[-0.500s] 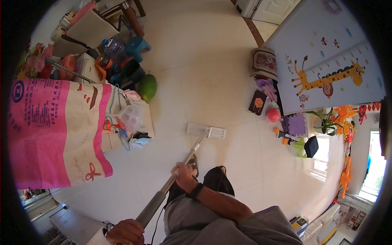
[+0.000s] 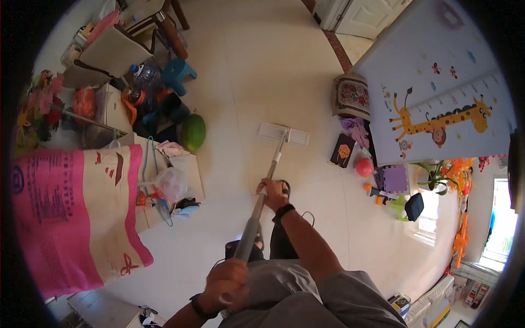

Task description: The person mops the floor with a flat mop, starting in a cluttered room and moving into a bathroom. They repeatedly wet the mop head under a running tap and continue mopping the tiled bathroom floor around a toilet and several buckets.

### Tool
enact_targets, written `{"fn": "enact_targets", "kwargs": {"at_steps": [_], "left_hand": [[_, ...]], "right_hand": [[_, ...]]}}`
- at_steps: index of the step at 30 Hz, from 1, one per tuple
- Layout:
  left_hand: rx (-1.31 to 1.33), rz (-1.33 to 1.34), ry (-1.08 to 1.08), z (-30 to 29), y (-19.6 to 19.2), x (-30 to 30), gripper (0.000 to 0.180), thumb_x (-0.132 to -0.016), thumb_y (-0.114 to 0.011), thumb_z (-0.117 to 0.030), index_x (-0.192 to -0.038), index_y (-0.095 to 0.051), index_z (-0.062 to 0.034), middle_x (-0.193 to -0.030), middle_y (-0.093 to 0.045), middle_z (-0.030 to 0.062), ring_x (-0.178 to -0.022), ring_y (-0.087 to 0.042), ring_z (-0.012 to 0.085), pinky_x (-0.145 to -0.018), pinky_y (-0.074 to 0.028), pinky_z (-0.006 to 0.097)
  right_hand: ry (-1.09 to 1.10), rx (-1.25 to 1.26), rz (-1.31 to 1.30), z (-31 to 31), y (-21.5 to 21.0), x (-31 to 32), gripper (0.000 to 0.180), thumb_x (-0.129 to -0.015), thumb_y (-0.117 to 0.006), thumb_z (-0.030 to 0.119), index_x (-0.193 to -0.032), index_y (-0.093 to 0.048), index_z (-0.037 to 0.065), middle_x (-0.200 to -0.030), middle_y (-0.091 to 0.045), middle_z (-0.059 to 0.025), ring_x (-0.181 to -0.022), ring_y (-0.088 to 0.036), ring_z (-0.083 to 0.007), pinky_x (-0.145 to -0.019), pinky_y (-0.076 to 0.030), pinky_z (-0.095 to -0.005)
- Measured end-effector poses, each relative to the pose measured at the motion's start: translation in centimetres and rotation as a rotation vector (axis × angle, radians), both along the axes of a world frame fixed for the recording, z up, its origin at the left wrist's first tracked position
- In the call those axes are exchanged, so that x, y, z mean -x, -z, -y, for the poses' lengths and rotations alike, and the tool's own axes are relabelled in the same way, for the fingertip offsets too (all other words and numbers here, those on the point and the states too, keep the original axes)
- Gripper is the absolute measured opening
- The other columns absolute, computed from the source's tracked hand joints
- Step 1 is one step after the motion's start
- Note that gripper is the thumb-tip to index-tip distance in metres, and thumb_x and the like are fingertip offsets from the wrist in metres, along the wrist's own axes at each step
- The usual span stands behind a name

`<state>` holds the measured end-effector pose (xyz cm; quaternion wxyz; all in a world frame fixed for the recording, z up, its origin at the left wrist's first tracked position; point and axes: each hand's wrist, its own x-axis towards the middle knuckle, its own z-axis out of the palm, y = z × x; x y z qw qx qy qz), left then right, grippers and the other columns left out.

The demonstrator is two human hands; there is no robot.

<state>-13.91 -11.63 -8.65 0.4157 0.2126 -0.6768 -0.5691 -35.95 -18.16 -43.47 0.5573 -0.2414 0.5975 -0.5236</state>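
Note:
I hold a flat mop by its long grey pole (image 2: 262, 199). My right hand (image 2: 272, 193) grips the pole partway down, a dark band on the wrist. My left hand (image 2: 227, 284) grips the pole's top end close to my body, also with a wrist band. The white rectangular mop head (image 2: 284, 134) lies flat on the pale tiled floor ahead of my feet.
A pink and cream woven sack (image 2: 71, 213) hangs at the left. Past it are a green melon (image 2: 193, 132), a blue stool (image 2: 179, 74) and cluttered boxes. On the right lie a giraffe play mat (image 2: 437, 104), a red ball (image 2: 364, 167) and toys.
The mop head has moved forward and to the right across the floor. My right hand has stretched out along the pole and my left hand has risen with it.

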Motion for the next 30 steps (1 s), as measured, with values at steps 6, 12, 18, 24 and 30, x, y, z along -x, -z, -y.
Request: {"fn": "enact_targets", "kwargs": {"at_steps": [6, 12, 18, 24, 30], "left_hand": [[0.07, -0.05, -0.047, 9.2, 2.9, 10.5, 0.025, -0.074, -0.063, 0.009, -0.085, -0.047, -0.006, -0.078, -0.057, 0.0109, -0.068, -0.058, 0.0304, -0.067, -0.052, 0.041], [0.13, 0.076, -0.086, 18.7, 4.1, 18.4, 0.03, -0.067, -0.065, 0.011, -0.09, -0.051, -0.0034, -0.081, -0.059, 0.013, -0.073, -0.061, 0.0316, -0.073, -0.054, 0.045], [0.098, 0.1, -0.117, 23.7, 5.3, 22.1, 0.025, -0.069, -0.07, 0.009, -0.086, -0.056, -0.0038, -0.085, -0.06, 0.0111, -0.084, -0.064, 0.0307, -0.093, -0.051, 0.05], [-0.095, 0.383, -0.165, 20.7, 0.7, 13.8, 0.019, -0.075, -0.069, 0.005, -0.087, -0.059, -0.0048, -0.101, -0.068, 0.0161, -0.106, -0.064, 0.0341, -0.1, -0.046, 0.053], [-0.285, 0.15, -0.606, 12.9, -3.6, 1.2, 0.011, -0.078, -0.067, -0.007, -0.08, -0.058, -0.0014, -0.09, -0.068, 0.0204, -0.091, -0.065, 0.0374, -0.094, -0.043, 0.059]], "right_hand": [[0.313, -0.332, 0.619, 12.4, -1.5, 10.7, 0.015, -0.09, -0.057, 0.014, -0.087, -0.057, -0.001, -0.068, -0.057, -0.0112, -0.06, -0.058, -0.0241, -0.053, -0.047, -0.0377], [0.346, -0.331, 0.596, 23.6, -2.3, 19.1, 0.014, -0.092, -0.055, 0.009, -0.089, -0.055, -0.005, -0.065, -0.057, -0.012, -0.057, -0.056, -0.0243, -0.052, -0.047, -0.0379], [0.451, -0.358, 0.609, 29.8, -1.5, 23.5, 0.012, -0.094, -0.056, 0.009, -0.091, -0.056, -0.003, -0.065, -0.056, -0.0106, -0.054, -0.053, -0.0215, -0.048, -0.044, -0.0334], [0.342, -0.3, 0.446, 26.6, -3.8, 16.5, 0.018, -0.094, -0.055, 0.012, -0.079, -0.056, 0.0, -0.061, -0.055, -0.0108, -0.053, -0.052, -0.0224, -0.048, -0.043, -0.0368], [0.112, -0.413, 0.395, 18.0, -9.8, 1.6, 0.035, -0.094, -0.06, 0.028, -0.068, -0.055, 0.005, -0.065, -0.054, -0.0104, -0.071, -0.056, -0.023, -0.055, -0.045, -0.0399]]}}
